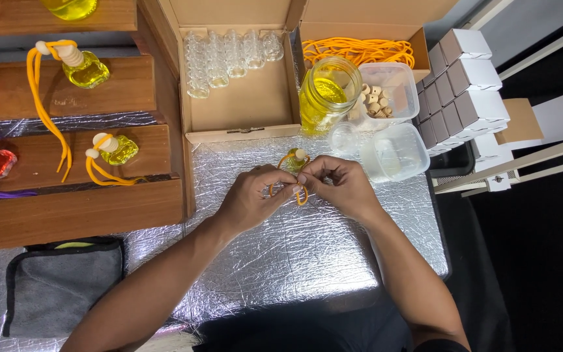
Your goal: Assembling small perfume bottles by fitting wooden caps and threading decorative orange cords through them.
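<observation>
- My left hand and my right hand are meeting over the middle of the foil-covered table, a little toward its far edge.
- Both hands are pinching an orange cord, fingertips closed on it; a loop of the cord is hanging just below my right fingertips.
- The cord is running up to a small bottle of yellow liquid with a pale wooden cap, which is sitting just beyond my fingers; I cannot tell whether it is resting on the foil.
- Near the far edge, a glass jar of yellow liquid is standing beside a clear tub of wooden caps, with an upturned clear tub just in front.
- An open cardboard box is holding empty glass bottles along its far wall.
- At the left edge, wooden steps are carrying finished bottles; small white boxes are stacked at the right edge.
</observation>
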